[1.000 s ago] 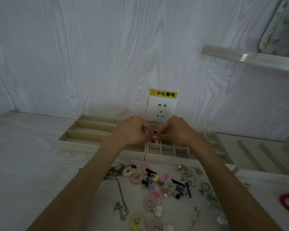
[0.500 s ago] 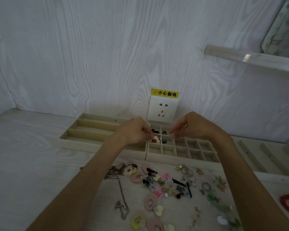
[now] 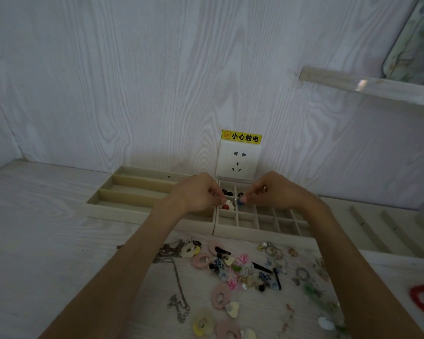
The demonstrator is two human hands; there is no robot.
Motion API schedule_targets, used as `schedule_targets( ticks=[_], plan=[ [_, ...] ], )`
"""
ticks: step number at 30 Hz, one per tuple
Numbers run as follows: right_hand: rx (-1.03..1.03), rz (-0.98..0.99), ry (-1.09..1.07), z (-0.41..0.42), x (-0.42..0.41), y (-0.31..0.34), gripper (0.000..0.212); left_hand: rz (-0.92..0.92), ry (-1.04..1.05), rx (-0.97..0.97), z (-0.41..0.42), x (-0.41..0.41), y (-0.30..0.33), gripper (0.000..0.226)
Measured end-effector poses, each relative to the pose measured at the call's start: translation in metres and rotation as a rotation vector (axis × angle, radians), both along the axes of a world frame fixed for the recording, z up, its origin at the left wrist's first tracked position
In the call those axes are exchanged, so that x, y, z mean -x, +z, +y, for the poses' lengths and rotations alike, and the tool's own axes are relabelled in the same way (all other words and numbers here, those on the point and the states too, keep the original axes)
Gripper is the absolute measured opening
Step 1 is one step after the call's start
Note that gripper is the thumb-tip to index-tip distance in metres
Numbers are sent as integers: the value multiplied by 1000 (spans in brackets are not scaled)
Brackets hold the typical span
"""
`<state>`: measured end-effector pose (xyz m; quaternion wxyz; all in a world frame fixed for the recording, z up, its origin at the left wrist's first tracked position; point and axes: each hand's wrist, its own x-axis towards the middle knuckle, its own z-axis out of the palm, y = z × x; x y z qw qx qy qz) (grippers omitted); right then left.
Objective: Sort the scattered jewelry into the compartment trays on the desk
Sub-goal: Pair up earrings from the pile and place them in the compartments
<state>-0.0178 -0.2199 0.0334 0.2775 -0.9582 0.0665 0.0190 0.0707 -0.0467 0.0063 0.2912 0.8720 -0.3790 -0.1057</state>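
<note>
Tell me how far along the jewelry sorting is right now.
Barely begun. A few dark pieces already sit in the grid tray. The left hand and right hand are each lowering a small piece into its cells. The long-slot tray looks unfilled, and most of the pile remains on the desk.

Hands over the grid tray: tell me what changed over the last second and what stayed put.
A second ago both hands pinched one small red-and-white piece together. They then drew apart, and the right hand now pinches a small blue piece at the grid tray. The left hand stays at the red-and-white piece, which now lies in a compartment. The scattered jewelry and the long-slot tray stayed put.
</note>
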Motion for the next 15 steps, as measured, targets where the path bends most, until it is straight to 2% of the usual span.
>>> schedule_targets(
  ticks=[3, 8, 12, 15],
  plan=[
    [-30, -39, 47, 1, -3, -4, 9, 4, -1, 1, 0, 0, 0, 19],
    [-2, -3, 79, 8, -7, -9, 16, -7, -4, 6, 1, 0, 0, 19],
    [-45, -16, 2, 6, -9, -10, 23, -3, 8, 6, 2, 1, 0, 18],
    [-73, -76, -42, 6, -9, -12, 17, -30, 38, -4, 2, 2, 1, 16]
  ],
)
